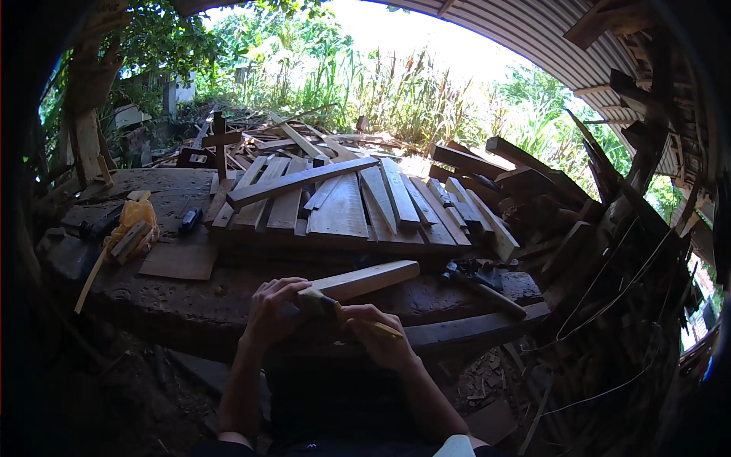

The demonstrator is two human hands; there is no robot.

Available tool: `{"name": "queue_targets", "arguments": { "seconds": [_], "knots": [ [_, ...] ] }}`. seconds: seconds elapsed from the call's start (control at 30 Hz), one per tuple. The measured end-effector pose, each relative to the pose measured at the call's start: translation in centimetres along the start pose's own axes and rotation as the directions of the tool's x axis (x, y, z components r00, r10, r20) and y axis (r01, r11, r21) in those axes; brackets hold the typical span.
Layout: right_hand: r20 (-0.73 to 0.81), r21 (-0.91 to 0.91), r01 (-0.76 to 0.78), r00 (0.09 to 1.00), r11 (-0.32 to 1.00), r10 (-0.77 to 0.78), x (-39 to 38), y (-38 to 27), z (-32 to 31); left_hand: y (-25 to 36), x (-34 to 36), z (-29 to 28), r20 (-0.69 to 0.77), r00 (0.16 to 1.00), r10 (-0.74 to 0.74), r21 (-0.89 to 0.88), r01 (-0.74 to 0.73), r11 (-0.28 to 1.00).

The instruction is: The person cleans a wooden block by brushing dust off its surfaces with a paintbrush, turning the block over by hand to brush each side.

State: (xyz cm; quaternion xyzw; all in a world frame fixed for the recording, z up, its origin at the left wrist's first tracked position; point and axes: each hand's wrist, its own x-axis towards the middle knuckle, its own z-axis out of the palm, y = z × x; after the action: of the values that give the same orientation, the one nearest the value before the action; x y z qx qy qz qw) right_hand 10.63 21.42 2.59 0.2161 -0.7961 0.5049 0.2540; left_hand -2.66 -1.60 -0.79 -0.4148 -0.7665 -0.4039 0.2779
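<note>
A pale, squared wooden bar (369,279) lies slantwise over the near edge of the rough timber bench (190,305). My left hand (268,311) is closed around the bar's near end, its fingers curled over the top. In my right hand (381,339) is a tool with a yellow handle, a dark band and a broad pale end, which looks like a paintbrush (330,306). That broad end lies across the bar's near end, close to my left fingers. Shadow hides my left thumb and the underside of the bar.
Several cut boards (335,209) lie side by side behind the bar, with a long batten (301,183) across them. A long-handled tool (491,295) rests at the right. Leftward are a yellow bag (139,221), a thin flat board (180,261) and a small black object (190,221).
</note>
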Motion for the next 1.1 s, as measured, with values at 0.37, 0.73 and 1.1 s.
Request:
{"name": "queue_targets", "arguments": {
  "seconds": [0.37,0.73,1.1],
  "knots": [
    [-0.484,-0.092,-0.254,0.857,0.963,0.180,-0.4,3.4,-6.7,3.2,3.1,-4.9,-0.098,0.994,0.037,0.282,-0.008,0.959],
    [-0.484,0.010,-0.186,0.859,0.983,0.168,1.8,2.2,-4.3,4.6,4.9,-6.8,-0.137,0.990,-0.026,0.323,0.069,0.944],
    [-0.204,0.148,-0.128,0.966,0.981,0.157,1.7,-0.3,-2.6,6.1,6.3,-9.7,-0.108,0.989,0.105,0.473,-0.041,0.880]
  ]
}}
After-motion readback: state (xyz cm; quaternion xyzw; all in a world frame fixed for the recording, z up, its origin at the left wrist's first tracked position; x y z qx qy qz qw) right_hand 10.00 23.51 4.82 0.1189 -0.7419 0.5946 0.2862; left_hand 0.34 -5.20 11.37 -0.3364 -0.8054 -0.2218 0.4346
